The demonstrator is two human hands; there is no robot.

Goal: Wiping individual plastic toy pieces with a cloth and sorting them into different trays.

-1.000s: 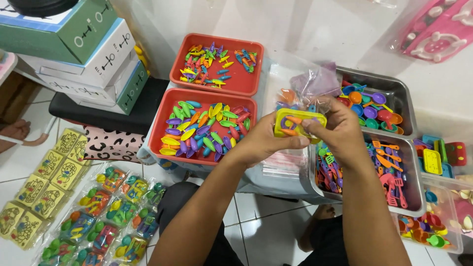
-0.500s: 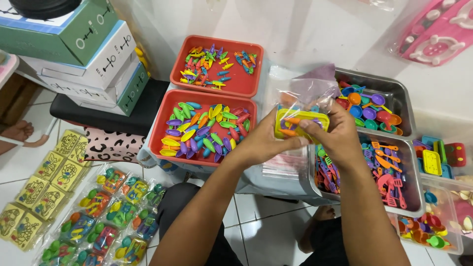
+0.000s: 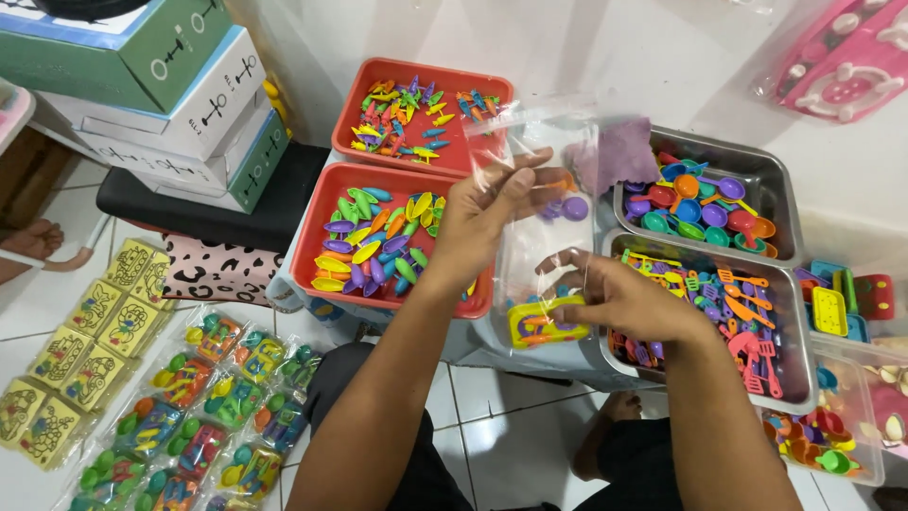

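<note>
a white tiled floor (image 3: 492, 435) and a pale wall fill the frame, with stacked green and white boxes (image 3: 161, 85) at upper left and rows of already bagged toy sets (image 3: 189, 416) at lower left.

a second ago both hands pinched the yellow toy tray (image 3: 547, 322) at mid-frame, outside any bag. now it sits at the bottom of a clear plastic bag (image 3: 544, 237), lower in the frame, so the tray with its small pieces has been slipped inside.

the left hand (image 3: 492, 213) is closed on the bag's upper edge at centre, holding it up. the right hand (image 3: 619, 298) is closed around the lower part of the bag, its fingers pressing on the tray through the plastic.

containers, big to small: the lower red tray (image 3: 312, 255) holds leaf-shaped pieces in many colours; the upper red tray (image 3: 473, 161) holds small spiky pieces in two heaps; the lower steel pan (image 3: 799, 369) at right holds toy spatulas and forks; the upper steel pan (image 3: 771, 189) holds toy spoons and pans, a purple cloth (image 3: 619, 151) on its left rim; a clear tub (image 3: 875, 464) at lower right holds more small cookware.
</note>
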